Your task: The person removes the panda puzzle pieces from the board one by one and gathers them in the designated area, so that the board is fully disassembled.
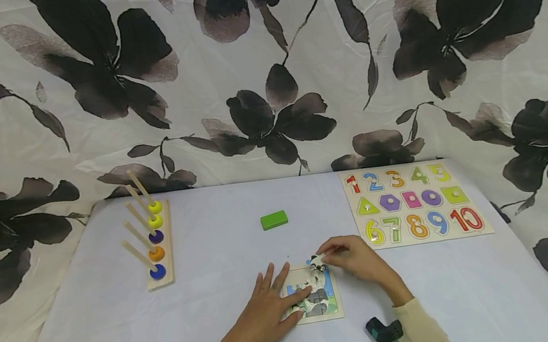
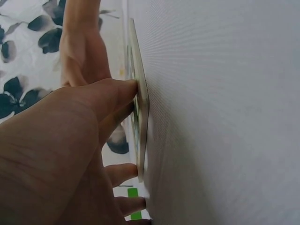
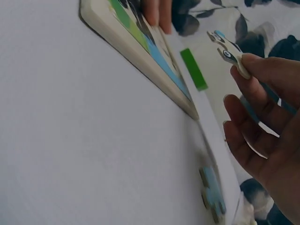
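A panda picture puzzle in a pale wooden frame (image 1: pixel 327 318) lies flat on the white table. My left hand (image 1: pixel 263 317) rests across its left side, fingers spread, with the thumb at the lower edge and the index finger over the picture. Above the frame's top right corner, my right hand (image 1: pixel 357 260) pinches a panda-face puzzle piece (image 3: pixel 233 53) between thumb and index finger. The other right fingers are loosely bent. In the right wrist view, a light blue puzzle piece (image 3: pixel 213 193) lies on the table beyond the frame. Part of the picture is hidden under the left hand.
A green block (image 1: pixel 274 220) lies behind the puzzle. To the left stands a wooden peg board (image 1: pixel 168 250) with coloured rings and slanting sticks. At the back right lies a number and shape board (image 1: pixel 422 236). A floral cloth (image 1: pixel 367 87) hangs behind the table.
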Demonstrator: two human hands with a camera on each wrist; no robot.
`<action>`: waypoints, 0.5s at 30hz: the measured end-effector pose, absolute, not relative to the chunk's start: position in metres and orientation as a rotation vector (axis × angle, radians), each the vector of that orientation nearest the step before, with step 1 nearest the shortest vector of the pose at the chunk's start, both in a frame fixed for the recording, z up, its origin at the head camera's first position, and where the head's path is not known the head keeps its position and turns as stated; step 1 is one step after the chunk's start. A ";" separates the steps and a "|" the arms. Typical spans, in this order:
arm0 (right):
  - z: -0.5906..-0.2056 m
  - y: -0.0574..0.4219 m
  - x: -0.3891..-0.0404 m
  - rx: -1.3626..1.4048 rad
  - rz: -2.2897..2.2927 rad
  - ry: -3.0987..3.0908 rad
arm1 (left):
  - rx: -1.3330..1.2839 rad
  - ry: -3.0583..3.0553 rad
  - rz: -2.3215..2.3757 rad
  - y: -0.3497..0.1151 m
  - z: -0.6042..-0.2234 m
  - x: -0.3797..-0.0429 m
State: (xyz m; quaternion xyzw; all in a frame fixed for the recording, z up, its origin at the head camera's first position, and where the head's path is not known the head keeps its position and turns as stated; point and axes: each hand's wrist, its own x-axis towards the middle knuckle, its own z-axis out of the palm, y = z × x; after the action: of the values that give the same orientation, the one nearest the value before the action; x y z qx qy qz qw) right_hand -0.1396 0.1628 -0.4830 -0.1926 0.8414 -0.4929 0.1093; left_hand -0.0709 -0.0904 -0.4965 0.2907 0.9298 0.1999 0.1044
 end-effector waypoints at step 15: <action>-0.446 0.207 -0.124 -0.423 -1.391 2.593 | 0.863 2.749 0.615 -0.090 -0.494 -0.070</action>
State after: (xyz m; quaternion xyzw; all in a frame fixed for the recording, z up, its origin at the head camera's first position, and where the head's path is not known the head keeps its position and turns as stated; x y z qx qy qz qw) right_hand -0.1241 0.2065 -0.4460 -0.1417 0.8691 -0.4664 0.0845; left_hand -0.0695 -0.0897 -0.4944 0.2915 0.9287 0.2076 0.0974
